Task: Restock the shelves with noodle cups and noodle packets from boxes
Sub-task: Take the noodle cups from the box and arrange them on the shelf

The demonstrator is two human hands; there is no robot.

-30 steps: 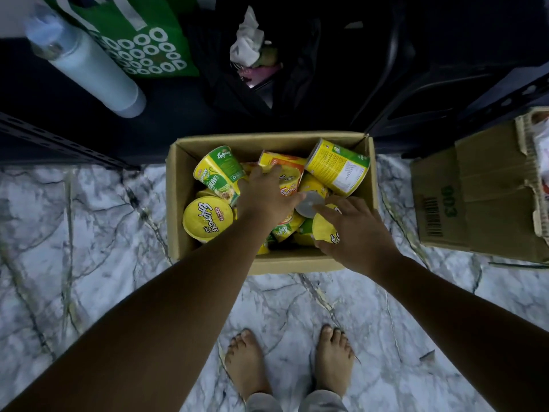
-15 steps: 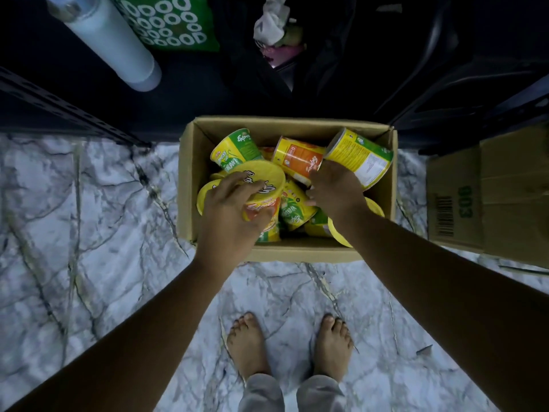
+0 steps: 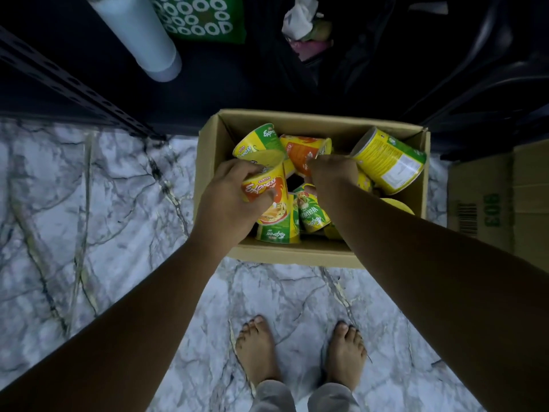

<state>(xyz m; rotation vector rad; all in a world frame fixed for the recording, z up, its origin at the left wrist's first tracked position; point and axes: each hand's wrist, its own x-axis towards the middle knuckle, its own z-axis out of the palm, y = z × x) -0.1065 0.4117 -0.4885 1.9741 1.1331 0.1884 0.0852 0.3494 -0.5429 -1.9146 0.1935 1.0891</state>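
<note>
An open cardboard box (image 3: 300, 255) sits on the marble floor and holds several yellow, green and orange noodle cups. My left hand (image 3: 228, 200) grips an orange-and-yellow Express cup (image 3: 269, 185) at the box's left side, lifted above the others. My right hand (image 3: 332, 173) curls round the base of an orange cup (image 3: 303, 150) lying on its side in the middle. A big yellow cup (image 3: 389, 159) leans in the far right corner. Green cups (image 3: 312, 212) lie below my hands.
A dark metal shelf rack (image 3: 74, 87) runs along the back, with a pale cylinder (image 3: 142, 34), a green bag (image 3: 202, 19) and a dark bag of rubbish (image 3: 306, 28). A second cardboard box (image 3: 499, 203) stands at the right. My bare feet (image 3: 258, 349) are on the floor below the box.
My left hand has raised its cup and turned it so the side shows. My right hand moved left from the big yellow cup to the orange cup.
</note>
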